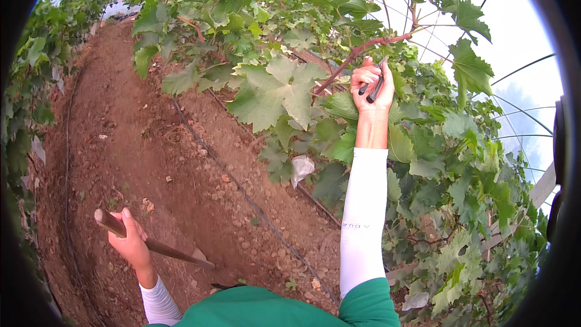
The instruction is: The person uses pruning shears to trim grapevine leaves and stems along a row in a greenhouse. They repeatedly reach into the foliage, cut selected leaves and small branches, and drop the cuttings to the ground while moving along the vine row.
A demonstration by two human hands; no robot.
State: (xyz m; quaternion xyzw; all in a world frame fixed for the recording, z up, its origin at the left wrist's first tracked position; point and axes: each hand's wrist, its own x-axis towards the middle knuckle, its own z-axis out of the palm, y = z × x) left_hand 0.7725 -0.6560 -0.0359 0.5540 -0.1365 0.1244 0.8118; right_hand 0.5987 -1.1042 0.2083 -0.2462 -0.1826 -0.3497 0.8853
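My left hand is closed around a wooden pole near its upper end; the pole slants down toward the soil. Raised at the upper right, my right hand holds pruning shears with black-tipped handles. Their blades point up, just below a reddish grapevine cane; whether they touch it I cannot tell. A broad vine leaf spreads to the left of this hand. White sleeves cover both forearms.
Leafy grapevines fill the right side, with another row at the far left. A black irrigation hose crosses the reddish soil. A whitish bag hangs among leaves. Thin hoops support the clear cover overhead.
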